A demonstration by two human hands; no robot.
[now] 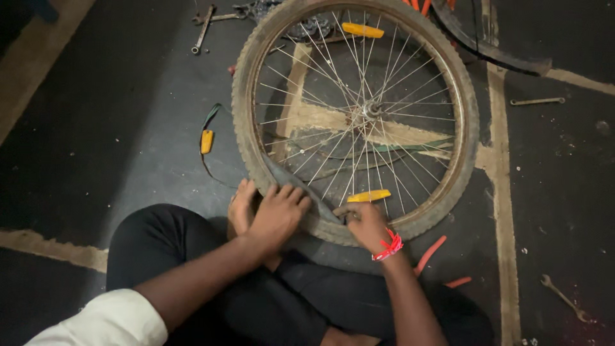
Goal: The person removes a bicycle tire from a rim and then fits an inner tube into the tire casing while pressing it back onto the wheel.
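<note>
a bicycle wheel [356, 115] lies flat on the dark floor [115, 128], and the person sits at its near edge with legs folded in black trousers [160, 247]. the left hand [278, 214] rests palm down on the near part of the tyre [246, 138], fingers [291, 192] bent over the tread toward the rim, pressing rather than gripping; the thumb is hidden, so whether anything is pinched under it cannot be told. just past those fingertips a loose dark flap of rubber [301, 189] lifts away from the rim. a bare foot [242, 206] touches the tyre just left of this hand.

the right hand [366, 224], with a red thread band [389, 246] on the wrist, is curled tight at the tyre's inner edge, fingers tucked in against the rubber; what they hold, if anything, is hidden. right above its knuckles a yellow reflector [369, 195] sits in the spokes, and a second one [362, 29] is on the far side beyond the hub [371, 110].

left of the left hand's fingers, apart from the tyre, a small yellow piece on a green strap [207, 141] lies on the floor. two orange levers [430, 254] lie just right of the right wrist. a spanner [564, 298] lies farther right, another spanner [537, 100] beyond the wheel's right side, and a wrench [202, 29] far up on the left.
</note>
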